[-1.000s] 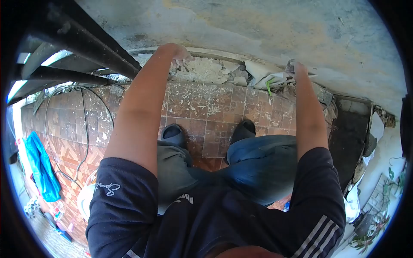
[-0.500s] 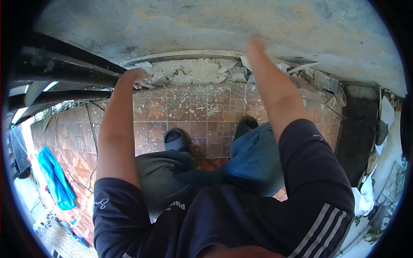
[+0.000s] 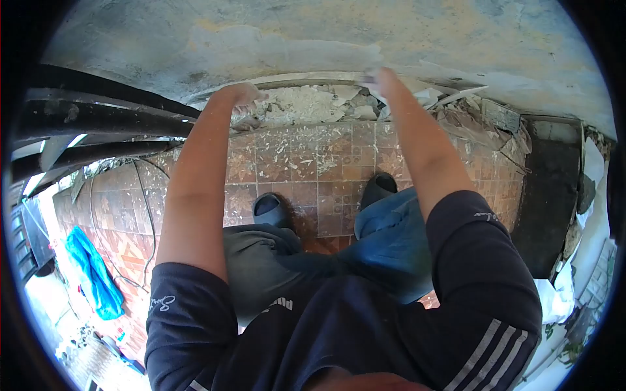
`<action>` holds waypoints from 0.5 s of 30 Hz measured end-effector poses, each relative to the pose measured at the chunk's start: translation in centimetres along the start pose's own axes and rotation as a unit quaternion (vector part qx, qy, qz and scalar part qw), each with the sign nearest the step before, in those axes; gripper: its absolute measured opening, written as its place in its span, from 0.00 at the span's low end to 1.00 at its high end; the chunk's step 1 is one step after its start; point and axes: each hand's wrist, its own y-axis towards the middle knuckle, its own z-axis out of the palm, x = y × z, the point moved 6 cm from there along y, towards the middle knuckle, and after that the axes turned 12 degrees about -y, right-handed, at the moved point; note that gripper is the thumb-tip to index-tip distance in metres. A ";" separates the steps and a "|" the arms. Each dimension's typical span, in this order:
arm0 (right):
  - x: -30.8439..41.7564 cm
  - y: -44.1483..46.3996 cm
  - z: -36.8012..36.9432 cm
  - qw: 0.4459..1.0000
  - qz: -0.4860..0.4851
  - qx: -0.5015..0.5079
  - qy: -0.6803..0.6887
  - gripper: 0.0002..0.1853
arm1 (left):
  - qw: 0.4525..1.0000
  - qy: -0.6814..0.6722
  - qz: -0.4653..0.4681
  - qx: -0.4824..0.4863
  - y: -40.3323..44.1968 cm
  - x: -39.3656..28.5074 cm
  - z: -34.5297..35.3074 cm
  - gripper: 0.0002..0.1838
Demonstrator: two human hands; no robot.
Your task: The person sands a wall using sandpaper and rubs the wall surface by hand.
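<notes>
Black bars (image 3: 98,120) beside the left arm (image 3: 194,195), plaster rubble (image 3: 300,105) near the hands (image 3: 242,96) (image 3: 385,83)

Patchy grey wall (image 3: 293,42), brown tiled floor (image 3: 331,202)

Broken plaster (image 3: 300,105) lies in a pale, crumbly band along the wall's foot, right there by the person's left hand (image 3: 246,96). Flat, ragged flakes (image 3: 343,95) rest loosely on its surface, with greyer chunks (image 3: 362,104) beside them, near the right hand (image 3: 379,83). That hand is blurred, so I can't tell whether it grips any piece. The plaster looks dry and dusty, its fragments uneven.
</notes>
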 end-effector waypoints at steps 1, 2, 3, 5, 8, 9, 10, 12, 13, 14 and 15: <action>-5.0 -0.1 0.8 0.993 0.087 -0.010 -0.083 0.19 | 1.000 0.000 -0.012 -0.005 -0.1 0.3 0.0 0.36; -9.9 -0.4 1.6 0.973 0.171 -0.008 -0.154 0.19 | 1.000 0.003 -0.014 -0.002 0.0 0.6 0.0 0.36; -10.1 -2.1 -0.6 0.957 0.180 0.018 -0.227 0.22 | 1.000 0.008 -0.016 0.000 0.1 1.0 -0.1 0.35; -11.3 -2.9 -2.9 0.937 0.216 0.018 -0.274 0.25 | 1.000 0.007 -0.021 -0.005 0.5 1.7 -0.4 0.35; -12.7 -2.3 -4.0 0.937 0.270 -0.028 -0.221 0.25 | 0.999 -0.002 -0.039 -0.020 0.7 3.5 -0.6 0.33; -12.4 -1.5 -4.2 0.937 0.270 -0.025 -0.221 0.24 | 0.999 0.001 -0.046 -0.019 0.8 4.4 -0.4 0.33; -12.0 -0.9 -4.5 0.937 0.269 -0.026 -0.222 0.22 | 0.998 0.003 -0.052 -0.020 0.9 5.0 -0.5 0.32; -11.1 0.2 -5.6 0.931 0.287 0.041 -0.221 0.20 | 0.998 -0.017 -0.053 -0.004 1.2 6.1 -0.4 0.30; -10.2 0.5 -5.7 0.927 0.295 0.077 -0.220 0.19 | 0.998 -0.028 -0.056 0.006 1.3 6.7 -0.2 0.29; -9.2 0.9 -5.4 0.929 0.293 0.030 -0.225 0.17 | 0.998 -0.011 -0.061 0.000 0.9 6.8 -0.2 0.27; -8.4 1.4 -4.4 0.929 0.291 -0.017 -0.230 0.16 | 0.998 0.008 -0.065 -0.006 0.5 6.7 -0.3 0.26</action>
